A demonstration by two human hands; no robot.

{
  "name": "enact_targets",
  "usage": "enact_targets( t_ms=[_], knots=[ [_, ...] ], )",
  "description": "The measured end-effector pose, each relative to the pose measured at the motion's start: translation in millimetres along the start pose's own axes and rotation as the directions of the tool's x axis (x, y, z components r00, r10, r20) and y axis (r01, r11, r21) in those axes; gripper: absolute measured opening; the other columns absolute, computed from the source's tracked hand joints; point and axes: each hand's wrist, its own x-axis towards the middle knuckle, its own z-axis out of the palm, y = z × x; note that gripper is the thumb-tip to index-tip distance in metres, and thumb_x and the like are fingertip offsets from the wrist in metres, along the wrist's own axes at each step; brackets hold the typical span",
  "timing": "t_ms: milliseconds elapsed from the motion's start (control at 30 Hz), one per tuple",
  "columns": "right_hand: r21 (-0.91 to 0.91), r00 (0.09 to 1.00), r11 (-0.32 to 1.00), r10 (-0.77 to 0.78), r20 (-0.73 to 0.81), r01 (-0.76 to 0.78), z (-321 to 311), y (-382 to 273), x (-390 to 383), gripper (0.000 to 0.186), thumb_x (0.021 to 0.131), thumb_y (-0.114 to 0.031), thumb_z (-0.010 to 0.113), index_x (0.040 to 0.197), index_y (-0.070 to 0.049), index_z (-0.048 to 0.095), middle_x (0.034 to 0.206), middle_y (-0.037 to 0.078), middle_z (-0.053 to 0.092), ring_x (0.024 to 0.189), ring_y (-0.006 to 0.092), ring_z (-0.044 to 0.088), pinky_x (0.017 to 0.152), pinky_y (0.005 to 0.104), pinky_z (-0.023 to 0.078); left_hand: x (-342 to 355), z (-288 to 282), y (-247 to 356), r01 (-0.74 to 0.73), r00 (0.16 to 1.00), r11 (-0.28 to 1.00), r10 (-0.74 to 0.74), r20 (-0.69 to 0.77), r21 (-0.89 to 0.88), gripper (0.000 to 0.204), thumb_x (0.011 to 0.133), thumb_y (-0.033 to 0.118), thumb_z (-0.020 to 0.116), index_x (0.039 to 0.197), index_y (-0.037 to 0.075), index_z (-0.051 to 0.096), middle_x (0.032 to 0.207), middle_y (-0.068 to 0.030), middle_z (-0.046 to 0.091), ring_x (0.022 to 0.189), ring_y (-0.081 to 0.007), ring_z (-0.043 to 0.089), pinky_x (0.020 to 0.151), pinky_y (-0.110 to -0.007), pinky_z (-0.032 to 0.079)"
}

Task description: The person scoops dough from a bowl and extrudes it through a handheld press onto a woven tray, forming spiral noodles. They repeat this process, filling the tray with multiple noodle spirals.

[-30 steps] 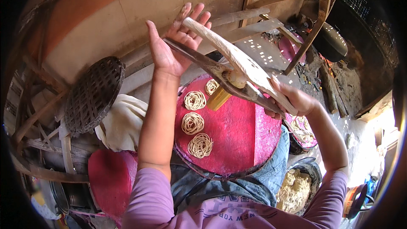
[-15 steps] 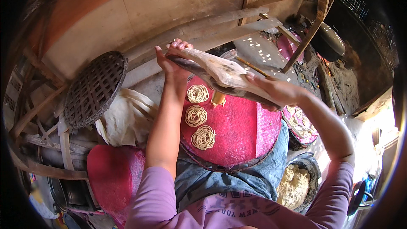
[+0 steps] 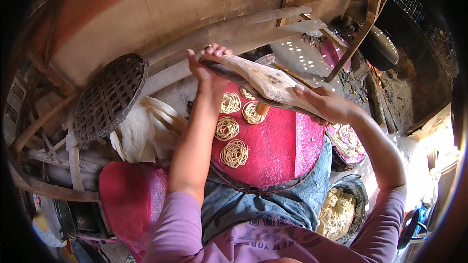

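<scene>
Dough [image 3: 337,213] is held in bucket [image 3: 362,200] | noodle coils [image 3: 234,153] are carried on red tray [image 3: 273,158] | wooden press [image 3: 265,80], pale above, dark below, is gripped over tray by left hand [image 3: 208,65] and right hand [image 3: 327,104]

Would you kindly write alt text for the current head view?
A person's left hand and right hand hold a two-armed wooden press above a round, pink-covered tray bearing coiled noodle nests. At lower right, a dark tub holds a pale, lumpy mass.
</scene>
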Motion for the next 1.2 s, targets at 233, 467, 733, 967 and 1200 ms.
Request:
enact_targets(
  t_ms=[233,467,733,967,1200],
  knots=[
    [0.113,0.995,0.991,-0.069,-0.073,0.077,3.7,36.6,7.6,0.063,0.095,-0.062,0.041,0.095,-0.003,0.063,0.061,0.001,0.051,0.052,0.0079,0.05,0.046,0.0247,0.04,4.5,11.2,-17.3,0.264,0.934,0.933,-0.184,-0.306,0.244,0.081,0.093,0.07,0.021,0.12,0.002,0.056,0.111,-0.0126,0.063,0.106,-0.0259,0.057,0.099,-0.045,0.04],
    [0.264,0.99,0.955,-0.12,-0.072,0.135,7.1,70.3,8.1,0.063,0.096,-0.059,0.041,0.103,0.0,0.064,0.067,0.001,0.055,0.059,0.0079,0.052,0.052,0.0251,0.042,-47.4,24.8,-35.9,0.535,0.608,-0.435,-0.396,-0.687,0.724,0.089,0.091,0.073,0.023,0.15,0.007,0.028,0.143,-0.0135,0.048,0.139,-0.0222,0.033,0.113,-0.038,0.021],
    [0.332,0.985,0.927,-0.161,-0.063,0.173,7.7,78.1,2.8,0.062,0.097,-0.057,0.041,0.103,0.001,0.063,0.068,0.001,0.055,0.058,0.0073,0.051,0.051,0.0243,0.041,-59.0,48.0,-47.1,0.655,0.52,-0.337,-0.448,-0.727,0.676,0.089,0.089,0.076,0.025,0.149,0.011,0.031,0.149,-0.0127,0.039,0.142,-0.0224,0.026,0.115,-0.04,0.015],
    [0.287,0.971,0.932,-0.187,-0.148,0.223,7.5,73.4,15.6,0.059,0.099,-0.054,0.041,0.103,0.001,0.063,0.067,0.001,0.053,0.057,0.0069,0.048,0.051,0.024,0.04,-50.3,32.2,-50.0,0.629,0.506,-0.389,-0.453,-0.734,0.674,0.078,0.096,0.066,0.022,0.141,0.006,0.044,0.145,-0.0127,0.044,0.137,-0.0219,0.033,0.114,-0.036,0.019],
    [0.311,0.967,0.924,-0.165,-0.195,0.221,5.8,82.9,17.9,0.057,0.098,-0.054,0.043,0.098,0.0,0.063,0.067,0.0,0.052,0.056,0.0061,0.048,0.049,0.0237,0.037,-67.1,-4.9,-41.4,0.085,0.781,-0.725,-0.378,-0.498,0.684,0.061,0.096,0.058,0.036,0.135,0.013,0.051,0.131,-0.0162,0.054,0.122,-0.0357,0.047,0.107,-0.041,0.031]
  ],
)
